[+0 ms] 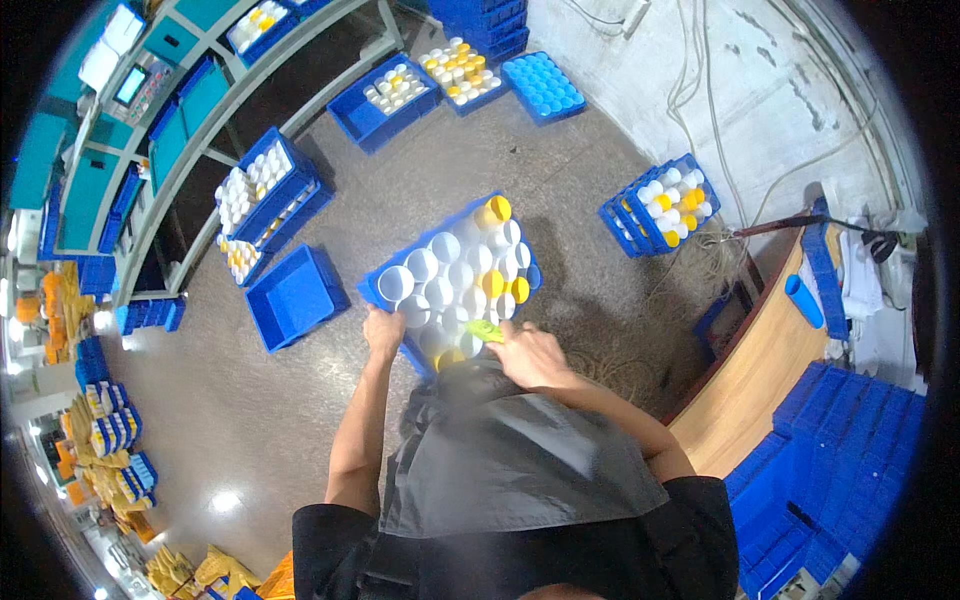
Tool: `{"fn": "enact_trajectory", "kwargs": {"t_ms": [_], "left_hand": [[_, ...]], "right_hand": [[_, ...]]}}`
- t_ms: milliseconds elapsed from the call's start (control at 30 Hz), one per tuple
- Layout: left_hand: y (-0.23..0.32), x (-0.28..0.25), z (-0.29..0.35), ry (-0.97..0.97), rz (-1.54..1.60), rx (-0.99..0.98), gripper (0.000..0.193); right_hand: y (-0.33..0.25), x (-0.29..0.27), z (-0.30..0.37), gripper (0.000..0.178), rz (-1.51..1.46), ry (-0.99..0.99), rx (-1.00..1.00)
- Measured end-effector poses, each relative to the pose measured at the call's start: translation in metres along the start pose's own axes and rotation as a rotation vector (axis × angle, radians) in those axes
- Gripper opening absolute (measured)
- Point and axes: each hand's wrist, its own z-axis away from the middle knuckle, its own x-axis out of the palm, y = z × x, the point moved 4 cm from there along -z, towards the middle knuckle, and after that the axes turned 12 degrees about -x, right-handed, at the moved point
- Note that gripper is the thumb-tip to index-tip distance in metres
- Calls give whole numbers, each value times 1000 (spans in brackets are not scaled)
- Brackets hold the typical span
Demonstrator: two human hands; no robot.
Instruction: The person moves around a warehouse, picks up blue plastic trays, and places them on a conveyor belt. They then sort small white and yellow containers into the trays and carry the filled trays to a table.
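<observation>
In front of my body is a blue crate [377, 293] packed with upright, open-topped white cups or tubes [420, 262] and a few yellow ones [493, 284]. My left hand [383, 328] is closed on the crate's near left edge, thumb up toward the white cups. At the crate's near side, my right hand [530, 355] is closed around a small bright yellow-green thing [485, 330]. It reaches over the nearest cups; its kind is not clear. My dark apron [520, 460] hides part of the crate's near edge.
An empty blue crate [295, 298] lies on the floor to the left. Filled crates stand beyond it [268, 180], at the back [462, 75] and on the right [660, 205]. A wooden tabletop [750, 400] and stacked blue crates [840, 440] are at near right.
</observation>
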Motion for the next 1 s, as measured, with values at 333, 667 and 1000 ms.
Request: {"fn": "enact_trajectory", "kwargs": {"t_ms": [333,667,1000], "left_hand": [[-38,-56,-96,-76,180,32,42],[-69,-68,-101,-274,312,59,31],[-61,-65,-51,-263,368,109,31]], "right_hand": [[-15,-30,-86,39,153,162,185],[48,-97,-87,41,313,323,443],[25,-106,-36,44,217,231,313]]}}
